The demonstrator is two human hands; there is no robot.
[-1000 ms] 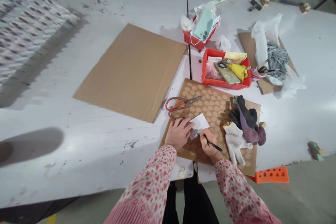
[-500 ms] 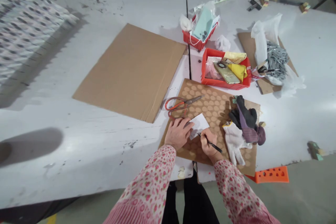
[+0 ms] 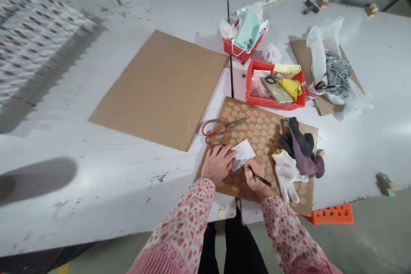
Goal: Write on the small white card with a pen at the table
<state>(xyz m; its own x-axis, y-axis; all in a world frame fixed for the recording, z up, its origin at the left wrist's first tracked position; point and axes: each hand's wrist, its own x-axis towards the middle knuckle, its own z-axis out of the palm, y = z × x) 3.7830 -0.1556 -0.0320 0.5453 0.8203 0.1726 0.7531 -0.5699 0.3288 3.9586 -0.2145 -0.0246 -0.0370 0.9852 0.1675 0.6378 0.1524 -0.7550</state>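
Observation:
A small white paper (image 3: 244, 150) lies on a brown cardboard sheet patterned with pale round spots (image 3: 253, 115). My left hand (image 3: 218, 163) rests flat over the paper's left part, fingers spread. In my right hand (image 3: 255, 174) is a black pen (image 3: 262, 179), its tip on or just above the paper's lower right edge. Orange-handled scissors (image 3: 224, 129) lie just beyond my left hand. To the right of my right hand are a white glove (image 3: 287, 171) and a purple-and-black glove (image 3: 303, 154).
A plain cardboard sheet (image 3: 160, 90) lies at left. Beyond the paper stand a red bin (image 3: 276, 102) with a phone in it and a smaller red bin (image 3: 236, 49). Grey pieces (image 3: 338, 75) fill a plastic bag at right. An orange holed piece (image 3: 334, 214) juts from the front edge.
My right hand has shifted very slightly left with the pen. My left hand and the paper stay where they were.

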